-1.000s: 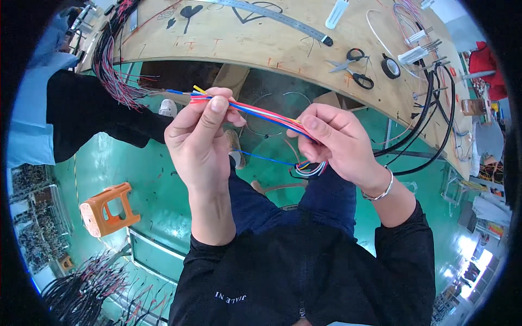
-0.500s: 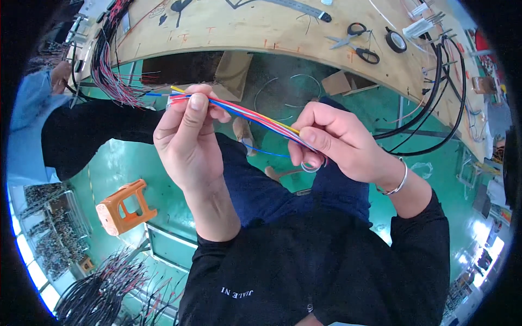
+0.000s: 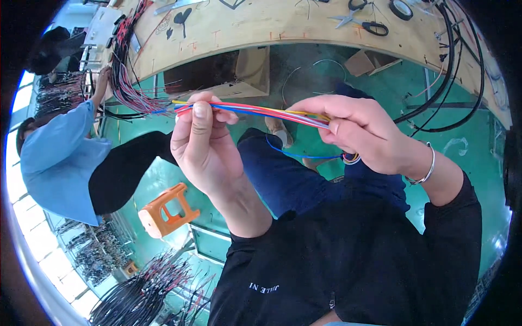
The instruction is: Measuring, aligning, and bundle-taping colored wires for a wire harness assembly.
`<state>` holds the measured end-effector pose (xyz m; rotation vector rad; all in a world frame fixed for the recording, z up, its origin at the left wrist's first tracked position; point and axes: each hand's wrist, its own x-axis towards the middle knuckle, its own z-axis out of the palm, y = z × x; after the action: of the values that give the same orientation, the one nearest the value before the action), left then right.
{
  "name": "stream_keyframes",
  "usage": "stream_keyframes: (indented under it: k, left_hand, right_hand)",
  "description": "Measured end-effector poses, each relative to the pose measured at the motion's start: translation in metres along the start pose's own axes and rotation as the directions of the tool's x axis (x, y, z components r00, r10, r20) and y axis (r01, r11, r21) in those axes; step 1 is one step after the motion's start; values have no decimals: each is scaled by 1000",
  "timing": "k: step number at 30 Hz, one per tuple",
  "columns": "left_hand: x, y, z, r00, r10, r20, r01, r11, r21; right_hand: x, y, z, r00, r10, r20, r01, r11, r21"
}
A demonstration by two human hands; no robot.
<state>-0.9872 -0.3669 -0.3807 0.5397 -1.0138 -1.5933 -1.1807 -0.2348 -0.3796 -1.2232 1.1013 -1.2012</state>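
A thin bundle of wires [image 3: 260, 110] in red, white, yellow and blue stretches between my two hands, above my lap. My left hand [image 3: 204, 144] pinches its left end between thumb and fingers, and short wire tips stick out past the thumb. Around the right part of the bundle, my right hand [image 3: 356, 130] is closed, its thumb pressed on the wires. Below that hand hangs a small coil of wire [image 3: 350, 158], and a loose blue wire [image 3: 296, 156] loops down to the left of it.
Ahead is a wooden workbench [image 3: 239, 30] with scissors [image 3: 361, 22] and black tape [image 3: 401, 9]. A harness of wires [image 3: 128, 87] hangs off its left end; thick black cables [image 3: 451, 70] bend at the right. A person in blue [image 3: 65, 157] is at left. An orange stool [image 3: 169, 211] stands on the floor.
My view has shifted, so the bench sits higher and the person at left shows more. My right hand has turned flatter along the bundle. Both hands still hold the wires.
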Motion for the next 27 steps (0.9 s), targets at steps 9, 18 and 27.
stream_keyframes:
  k: [9, 18, 27]
  left_hand:
    - [-17, 10, 2, 1000, 21, -18, -21, 1000, 3]
    - [-23, 16, 0, 999, 50, -9, -49, 999, 17]
    - [-27, 16, 0, 998, 57, -2, -57, 998, 31]
  right_hand:
    - [-4, -12, 15, 995, 24, -97, -35, 992, -118]
    - [-14, -18, 12, 993, -112, 42, 119, 924, -362]
    - [-20, -25, 21, 999, -29, -20, 19, 929, -369]
